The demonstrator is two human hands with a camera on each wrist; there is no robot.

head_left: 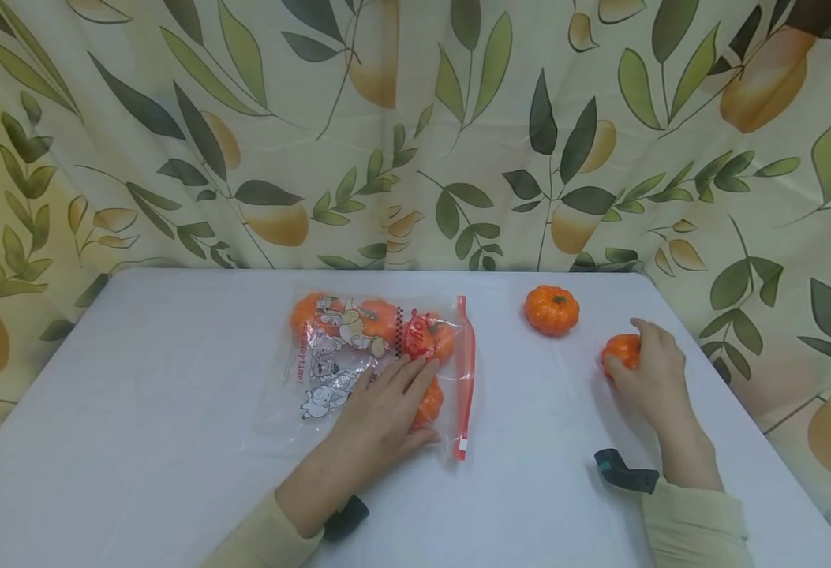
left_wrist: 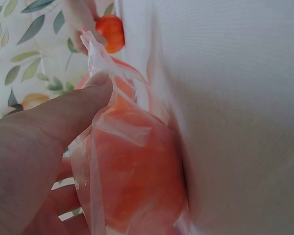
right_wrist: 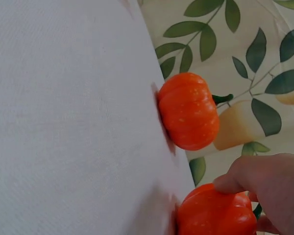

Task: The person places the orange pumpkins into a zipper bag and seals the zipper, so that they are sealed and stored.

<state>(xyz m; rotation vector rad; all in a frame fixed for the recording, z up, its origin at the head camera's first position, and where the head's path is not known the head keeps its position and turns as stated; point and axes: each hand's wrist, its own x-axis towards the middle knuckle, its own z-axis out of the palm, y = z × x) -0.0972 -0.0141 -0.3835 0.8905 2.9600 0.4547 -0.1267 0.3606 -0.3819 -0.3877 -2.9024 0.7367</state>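
On the white cloth-covered counter [head_left: 138,410], toward the left, the left hand [head_left: 379,414] lies flat with straight fingers on a clear printed plastic zip bag with a red seal strip [head_left: 462,371], pinning small orange pumpkins inside. The film looks thin, slippery and crinkly, so it is best taken near its stiffer seal. Further right sits a loose ribbed orange toy pumpkin [head_left: 552,309]. The right hand [head_left: 653,379] curls round another small orange pumpkin [head_left: 621,351], seemingly light, rigid and glossy.

Two loose pumpkins [head_left: 552,310] [head_left: 622,352] — one zip bag [head_left: 358,371] — four pumpkins inside.
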